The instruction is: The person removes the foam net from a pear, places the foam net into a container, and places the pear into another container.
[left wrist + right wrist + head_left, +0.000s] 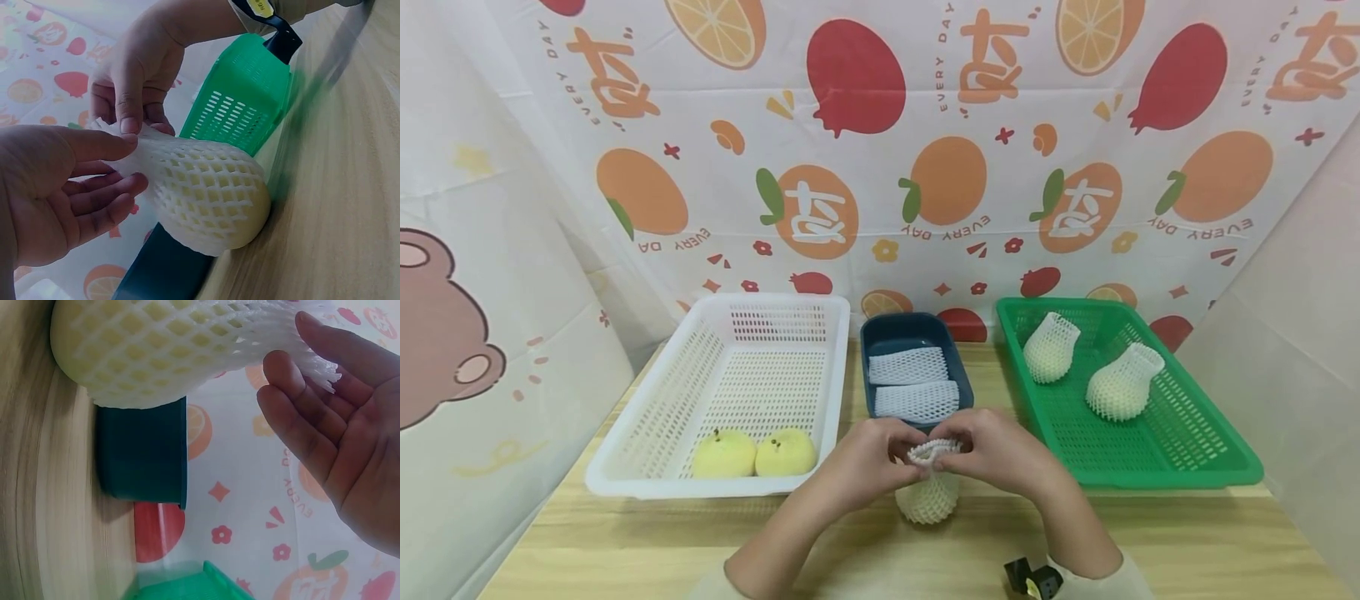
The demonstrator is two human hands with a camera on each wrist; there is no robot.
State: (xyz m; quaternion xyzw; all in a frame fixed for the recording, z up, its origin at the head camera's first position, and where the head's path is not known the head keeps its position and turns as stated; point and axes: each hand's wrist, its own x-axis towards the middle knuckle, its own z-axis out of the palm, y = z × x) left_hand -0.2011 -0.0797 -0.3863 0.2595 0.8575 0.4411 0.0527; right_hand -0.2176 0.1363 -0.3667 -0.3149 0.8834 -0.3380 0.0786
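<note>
1. Fruit (228, 197), round and pale yellow, rests on the wooden desk (647, 550) inside a white foam-mesh sleeve (187, 172).
2. Left hand (876, 462) and right hand (996, 450) pinch the sleeve's rim, equally near.
3. Its long axis stands roughly upright, fruit below the hands.

There are two bare fruits (725, 457), three netted fruits (928, 502), two loose nets (917, 402), two baskets (767, 387), one tray (900, 332).

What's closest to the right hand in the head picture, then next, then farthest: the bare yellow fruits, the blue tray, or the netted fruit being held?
Nearest the right hand first:
1. Netted fruit: pinched at its top, front middle.
2. Blue tray: just beyond, middle.
3. Bare yellow fruits: off left, in the white basket.
</note>
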